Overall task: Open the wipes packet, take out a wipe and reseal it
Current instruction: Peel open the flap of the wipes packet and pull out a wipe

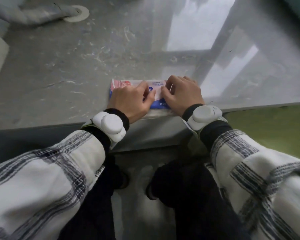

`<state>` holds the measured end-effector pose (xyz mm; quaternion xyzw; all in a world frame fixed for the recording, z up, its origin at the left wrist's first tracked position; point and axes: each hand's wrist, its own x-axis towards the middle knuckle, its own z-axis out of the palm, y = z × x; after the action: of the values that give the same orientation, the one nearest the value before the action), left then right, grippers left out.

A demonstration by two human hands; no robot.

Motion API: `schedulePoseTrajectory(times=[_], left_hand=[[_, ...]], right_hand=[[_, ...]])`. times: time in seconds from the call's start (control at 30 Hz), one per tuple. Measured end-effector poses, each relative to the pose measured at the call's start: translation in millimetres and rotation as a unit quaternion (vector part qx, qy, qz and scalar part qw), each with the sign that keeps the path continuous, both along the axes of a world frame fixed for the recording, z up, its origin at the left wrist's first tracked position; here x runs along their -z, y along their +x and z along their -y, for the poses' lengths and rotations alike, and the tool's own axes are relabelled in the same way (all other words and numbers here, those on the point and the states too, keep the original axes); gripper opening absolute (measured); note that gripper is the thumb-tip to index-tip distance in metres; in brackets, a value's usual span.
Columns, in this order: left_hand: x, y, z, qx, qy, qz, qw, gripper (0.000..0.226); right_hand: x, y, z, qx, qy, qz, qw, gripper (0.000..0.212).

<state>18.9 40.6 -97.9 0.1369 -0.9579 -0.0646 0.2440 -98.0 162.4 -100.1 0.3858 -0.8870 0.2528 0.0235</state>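
The packet (128,84) is blue, white and pink-red striped at its left end. The sleeves (47,172) are white with dark plaid lines, over black cuffs (119,115). The wrist devices (109,125) are white. The table (59,66) is grey.

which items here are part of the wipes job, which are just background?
Part of the job:
- wipes packet
- left hand, on the packet
- right hand, fingertips at the white flap

Lying about:
- grey ledge
- pipe at far left
- white wrist devices
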Motion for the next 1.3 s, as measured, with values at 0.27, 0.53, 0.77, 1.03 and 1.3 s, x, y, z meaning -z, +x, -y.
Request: schedulePoseTrajectory(times=[0.27,0.53,0.77,1.03,1.3], left_hand=[[-2.1,-0.2,-0.7,-0.007,-0.026,-0.009,1.0,0.013],[1.4,-2.4,1.5,-0.001,-0.009,-0.019,1.0,0.011],[-3.2,-2.8,-0.5,-0.019,0.003,-0.006,1.0,0.011],[2.0,-0.1,1.4,-0.009,-0.004,-0.041,0.999,0.016],[5.0,-4.2,6.5,-0.04,0.026,-0.031,0.998,0.015]], right_hand=[[-3.9,1.7,0.5,0.0,0.002,0.005,1.0,0.021],[-8.3,3.9,-0.6,-0.009,0.016,0.011,1.0,0.014],[-8.0,3.7,0.7,0.002,0.008,0.012,1.0,0.018],[-8.4,3.8,0.6,-0.017,0.04,0.009,0.999,0.031],[-8.3,2.0,0.6,-0.013,0.056,0.013,0.998,0.035]])
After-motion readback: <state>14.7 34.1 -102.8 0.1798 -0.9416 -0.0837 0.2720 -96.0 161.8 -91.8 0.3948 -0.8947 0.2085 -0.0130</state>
